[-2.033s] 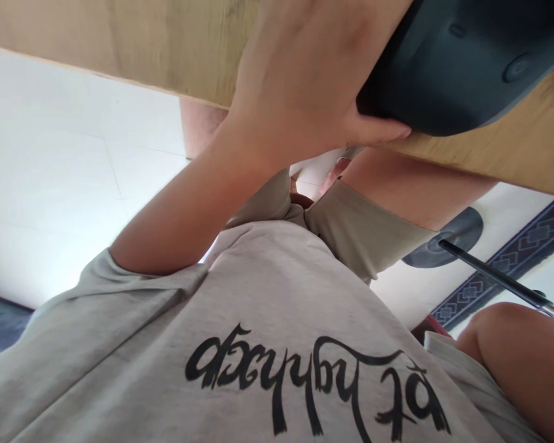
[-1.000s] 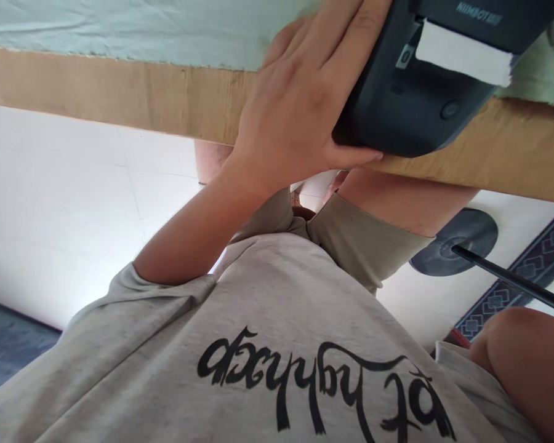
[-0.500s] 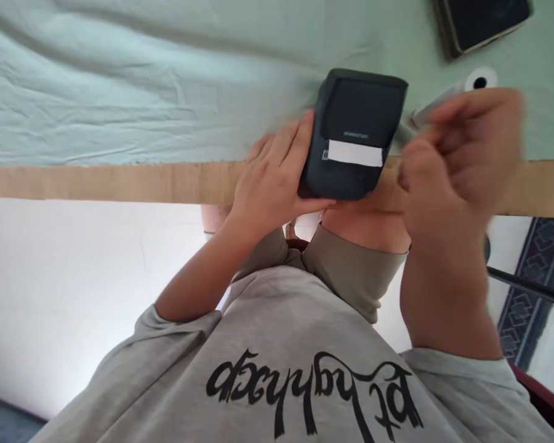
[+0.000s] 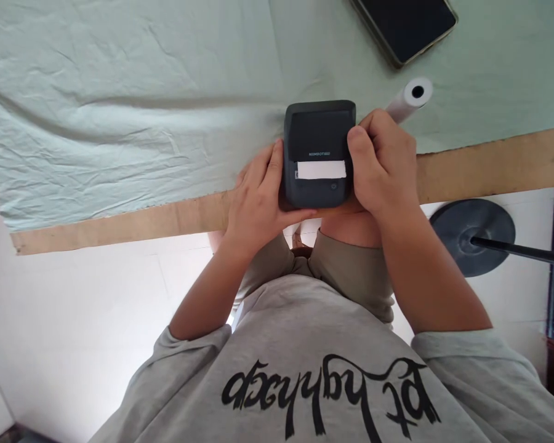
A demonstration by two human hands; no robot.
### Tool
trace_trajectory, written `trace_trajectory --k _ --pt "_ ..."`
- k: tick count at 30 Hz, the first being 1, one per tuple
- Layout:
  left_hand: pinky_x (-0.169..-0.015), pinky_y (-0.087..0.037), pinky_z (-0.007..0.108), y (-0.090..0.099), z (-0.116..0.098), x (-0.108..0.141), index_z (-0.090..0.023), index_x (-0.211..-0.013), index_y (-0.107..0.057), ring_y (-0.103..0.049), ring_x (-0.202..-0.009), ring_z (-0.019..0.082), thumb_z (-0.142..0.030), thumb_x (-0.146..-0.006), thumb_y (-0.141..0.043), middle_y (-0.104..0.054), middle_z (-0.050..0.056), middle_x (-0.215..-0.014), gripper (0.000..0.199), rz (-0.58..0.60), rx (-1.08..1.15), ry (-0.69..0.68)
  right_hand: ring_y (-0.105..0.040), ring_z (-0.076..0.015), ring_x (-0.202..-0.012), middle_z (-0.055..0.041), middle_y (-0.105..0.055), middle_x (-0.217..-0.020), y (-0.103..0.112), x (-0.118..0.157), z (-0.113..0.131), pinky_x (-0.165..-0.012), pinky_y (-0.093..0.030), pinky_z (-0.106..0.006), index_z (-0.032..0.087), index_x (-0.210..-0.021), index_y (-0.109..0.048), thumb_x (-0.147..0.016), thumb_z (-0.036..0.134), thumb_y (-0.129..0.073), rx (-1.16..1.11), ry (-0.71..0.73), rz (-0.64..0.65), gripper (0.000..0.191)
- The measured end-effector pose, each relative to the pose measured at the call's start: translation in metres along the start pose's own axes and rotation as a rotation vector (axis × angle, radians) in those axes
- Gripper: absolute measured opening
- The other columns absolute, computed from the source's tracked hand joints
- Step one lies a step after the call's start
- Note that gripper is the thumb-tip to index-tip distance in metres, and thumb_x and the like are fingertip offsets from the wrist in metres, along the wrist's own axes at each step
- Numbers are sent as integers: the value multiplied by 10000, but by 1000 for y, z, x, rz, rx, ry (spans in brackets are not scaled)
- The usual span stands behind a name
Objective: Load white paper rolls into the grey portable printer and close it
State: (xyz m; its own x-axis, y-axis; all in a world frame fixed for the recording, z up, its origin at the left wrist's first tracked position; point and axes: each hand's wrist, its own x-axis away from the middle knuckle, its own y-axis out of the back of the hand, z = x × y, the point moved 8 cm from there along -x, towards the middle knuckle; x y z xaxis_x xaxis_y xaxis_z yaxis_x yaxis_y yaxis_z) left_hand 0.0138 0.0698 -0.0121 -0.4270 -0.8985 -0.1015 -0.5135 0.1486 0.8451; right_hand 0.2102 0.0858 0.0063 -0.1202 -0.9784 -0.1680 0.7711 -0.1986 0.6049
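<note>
A dark label printer (image 4: pixel 321 132) sits at the table's front edge, its lid down and a strip of white paper (image 4: pixel 322 170) sticking out of its slot. My left hand (image 4: pixel 261 200) grips the printer's left side, fingers along the wall and thumb across the near edge. On the opposite side, my right hand (image 4: pixel 385 163) is closed against the printer's right wall, thumb up near the lid's edge; its fingertips are partly hidden. Just beyond that hand lies a white paper roll (image 4: pixel 404 104) with a dark core hole, its near end covered by the hand.
A dark phone (image 4: pixel 409 24) in a case lies at the back right on the pale green cloth (image 4: pixel 143 111). The table's bare wooden edge (image 4: pixel 120 223) runs along the front. Below on the right stand a round black base and pole (image 4: pixel 471 237).
My right hand has come in from the right and now touches the printer's side. My left hand keeps its hold. The camera view has shifted, showing more of the table's left corner.
</note>
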Motion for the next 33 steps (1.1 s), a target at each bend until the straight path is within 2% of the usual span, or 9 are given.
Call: trace_trajectory --k 7,13,16,20,23,27,31,33 --pt "-1246 -455 511 5 -3 -1 -228 -1627 -378 -505 -1492 393 -854 -754 -735 -502 182 -1605 1132 -5 17 -21 -482 -178 -685 -26 -490 -714 -4 0 -5 -729 -456 -411 246 -752 -364 -959 847 -224 43 -39 26 651" --pt "-1223 -496 498 12 -1 -2 -286 -1587 -463 -554 -1451 364 -832 -709 -797 -528 153 -1574 1086 -44 8 -6 -589 -202 -818 -24 -509 -762 -6 2 -8 -826 -499 -416 244 -803 -419 -985 806 -317 6 -15 56 600" --pt "-1220 -507 490 13 -2 -3 -303 -1585 -469 -549 -1456 353 -817 -701 -815 -516 146 -1583 1079 -33 12 -2 -520 -175 -727 -10 -478 -729 -4 2 -5 -770 -474 -397 246 -798 -390 -956 855 -301 16 -1 39 636" --pt "-1218 -488 514 10 -3 -1 -255 -1602 -432 -538 -1462 384 -849 -749 -747 -515 172 -1595 1086 -18 2 -22 -423 -144 -656 2 -475 -708 -2 3 -1 -685 -411 -366 253 -818 -384 -913 905 -320 5 22 42 662" --pt "-1215 -468 525 8 -2 1 -203 -1609 -402 -533 -1461 410 -909 -772 -654 -530 200 -1585 1123 -26 15 -21 -425 -135 -659 6 -524 -753 -2 7 -2 -669 -403 -347 260 -875 -403 -906 806 -532 -35 -4 87 562" --pt "-1204 -459 496 8 0 3 -195 -1601 -407 -546 -1452 379 -843 -923 -502 -565 183 -1558 943 -39 57 -7 -422 -122 -630 37 -519 -724 6 9 3 -649 -392 -327 271 -923 -397 -887 569 -719 -82 -50 77 441" --pt "-1186 -443 523 8 0 4 -195 -1575 -461 -564 -1406 405 -817 -943 -485 -585 186 -1536 888 -28 82 -3 -397 -120 -542 77 -429 -605 24 -2 37 -612 -362 -328 275 -885 -373 -883 347 -728 -29 29 -8 362" --pt "-1176 -442 528 8 -1 4 -175 -1576 -463 -567 -1395 413 -823 -947 -462 -586 197 -1531 904 -25 80 -10 -470 -133 -525 71 -432 -608 30 -10 56 -613 -383 -334 277 -859 -358 -926 312 -648 24 76 -36 300"
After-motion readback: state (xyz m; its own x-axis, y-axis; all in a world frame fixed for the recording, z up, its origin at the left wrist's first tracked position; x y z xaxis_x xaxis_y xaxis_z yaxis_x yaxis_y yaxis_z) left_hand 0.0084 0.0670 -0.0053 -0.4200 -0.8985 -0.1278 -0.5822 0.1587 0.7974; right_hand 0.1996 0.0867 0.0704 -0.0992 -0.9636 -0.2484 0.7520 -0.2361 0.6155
